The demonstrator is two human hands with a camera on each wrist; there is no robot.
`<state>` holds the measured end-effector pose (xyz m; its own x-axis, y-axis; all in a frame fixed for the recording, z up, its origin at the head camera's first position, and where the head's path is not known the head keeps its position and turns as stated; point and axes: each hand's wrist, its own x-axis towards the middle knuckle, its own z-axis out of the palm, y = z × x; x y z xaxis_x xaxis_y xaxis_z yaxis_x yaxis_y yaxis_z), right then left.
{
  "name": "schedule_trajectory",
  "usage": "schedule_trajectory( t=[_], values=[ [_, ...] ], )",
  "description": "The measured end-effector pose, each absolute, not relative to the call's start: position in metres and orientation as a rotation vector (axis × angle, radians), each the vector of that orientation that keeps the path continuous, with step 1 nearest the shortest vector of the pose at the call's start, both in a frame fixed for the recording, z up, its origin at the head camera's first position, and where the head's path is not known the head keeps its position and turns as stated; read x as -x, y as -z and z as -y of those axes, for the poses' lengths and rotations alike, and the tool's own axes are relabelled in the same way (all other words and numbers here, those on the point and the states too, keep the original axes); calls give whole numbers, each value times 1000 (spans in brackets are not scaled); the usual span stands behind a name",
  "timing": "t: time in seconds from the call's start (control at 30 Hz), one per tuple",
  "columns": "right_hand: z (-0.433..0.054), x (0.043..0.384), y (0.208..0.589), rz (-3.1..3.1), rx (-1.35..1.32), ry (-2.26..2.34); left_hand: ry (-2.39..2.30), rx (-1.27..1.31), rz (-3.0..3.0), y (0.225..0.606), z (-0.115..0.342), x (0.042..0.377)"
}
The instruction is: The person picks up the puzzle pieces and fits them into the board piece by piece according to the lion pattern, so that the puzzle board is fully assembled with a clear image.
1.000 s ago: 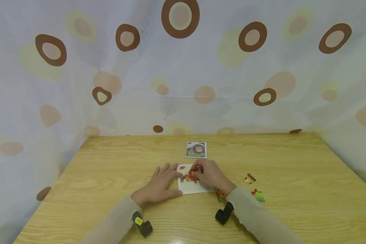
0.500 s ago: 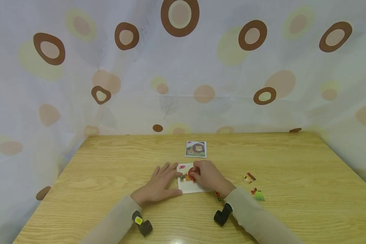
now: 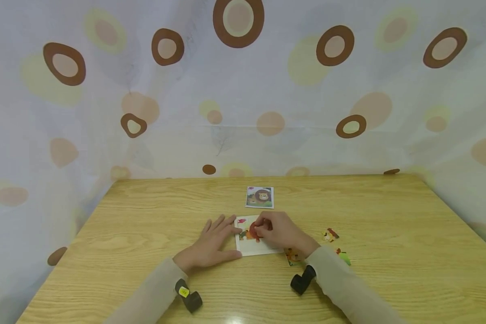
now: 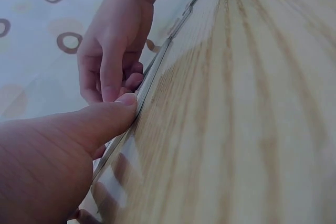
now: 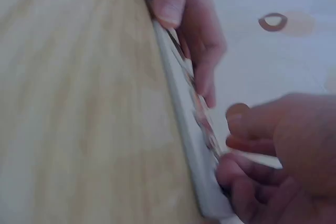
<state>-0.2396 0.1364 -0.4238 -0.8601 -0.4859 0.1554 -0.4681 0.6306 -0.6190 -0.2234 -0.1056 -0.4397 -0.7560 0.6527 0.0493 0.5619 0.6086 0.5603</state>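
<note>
A white puzzle board [image 3: 253, 248] lies on the table, partly filled with picture pieces along its upper left. My left hand [image 3: 210, 247] rests at its left edge with fingers spread; in the left wrist view, the thumb [image 4: 113, 114] touches the board's near edge. Over the board, my right hand [image 3: 281, 231] has thumb and fingers curled at a reddish-brown puzzle piece [image 3: 254, 230] and appears to pinch its right side. The hand hides the board's right part. From the side, in the right wrist view, the right hand [image 5: 273, 150] sits at the board's surface.
Behind the board lies a square lion picture card [image 3: 260, 197]. Loose puzzle pieces are to the right: one with a face [image 3: 330, 235], a green one [image 3: 343, 257] partly under the sleeve, and an orange one [image 3: 293, 256] near the wrist. A patterned cloth [image 3: 235, 90] hangs behind the table.
My right hand shifts slightly and changes its finger position over the reddish-brown piece, which sits a little further left. The forearm moves slightly right, covering more of the green piece. The left hand stays put.
</note>
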Motion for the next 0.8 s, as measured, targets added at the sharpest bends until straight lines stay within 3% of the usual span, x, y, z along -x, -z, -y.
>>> schedule_trajectory(
  t=[0.43, 0.8],
  values=[
    [-175, 242, 409, -2646, 1009, 1079, -838, -1034, -2673, 439, 104, 222],
    [-225, 237, 377, -2712, 885, 817, -821, -1046, -2690, 441, 104, 223]
  ],
)
